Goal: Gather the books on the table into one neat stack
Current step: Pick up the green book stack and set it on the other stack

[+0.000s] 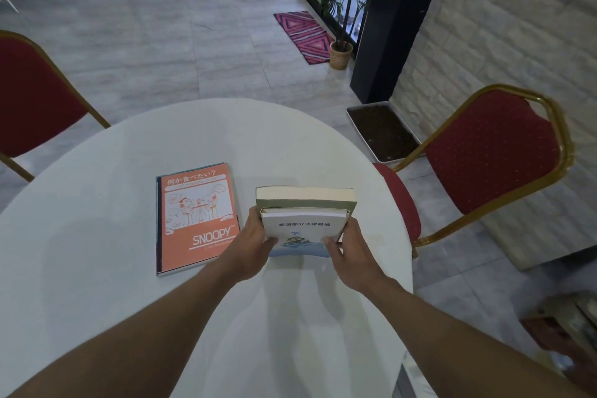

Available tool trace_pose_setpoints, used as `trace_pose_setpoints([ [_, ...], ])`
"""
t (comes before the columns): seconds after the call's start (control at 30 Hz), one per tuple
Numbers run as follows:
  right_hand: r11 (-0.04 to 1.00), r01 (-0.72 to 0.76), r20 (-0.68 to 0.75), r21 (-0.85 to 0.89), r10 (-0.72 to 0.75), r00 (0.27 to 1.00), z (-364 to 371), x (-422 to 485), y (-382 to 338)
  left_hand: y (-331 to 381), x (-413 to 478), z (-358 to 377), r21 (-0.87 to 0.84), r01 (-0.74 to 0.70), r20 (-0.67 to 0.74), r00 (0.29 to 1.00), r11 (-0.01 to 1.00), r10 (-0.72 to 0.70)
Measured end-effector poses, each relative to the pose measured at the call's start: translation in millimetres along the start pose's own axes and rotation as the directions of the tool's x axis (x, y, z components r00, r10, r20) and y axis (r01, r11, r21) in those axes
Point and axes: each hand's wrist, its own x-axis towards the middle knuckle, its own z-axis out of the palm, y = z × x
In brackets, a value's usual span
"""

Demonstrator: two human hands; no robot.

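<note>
A round white worktop (97, 268) fills the lower half of the frame. Near its centre, the left hand (248, 245) and the right hand (352, 249) hold a small white book (302, 229) from both sides, thumbs on its cover. This book lies on top of a thicker green book (307, 199), whose pale page edges show toward the top of the frame. To the left, just beside the left hand, an orange Snoopy notebook (197, 220) lies flat and alone. Red chairs stand at the left edge (32, 97) and the right side (494, 149) of the frame. A potted plant (340, 55) and a pink rug (305, 35) are at the upper centre.
</note>
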Motion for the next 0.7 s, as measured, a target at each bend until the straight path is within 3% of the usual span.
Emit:
trace_pose_setpoints([
  [0.37,0.999,-0.030,0.019,0.022,0.029,0.999,-7,10,-10,5,4,-15,-0.006,0.069,0.031,0.997,0.998,-0.069],
  [0.53,0.967,-0.193,0.053,0.166,0.187,0.981,5,23,-35,9,0,-31,-0.100,0.242,0.005,0.970,0.965,-0.243],
  [0.7,0.920,-0.313,0.149,0.237,0.284,0.947,51,38,-58,-55,-9,-40,-0.142,0.396,-0.039,0.914,0.907,-0.404],
])
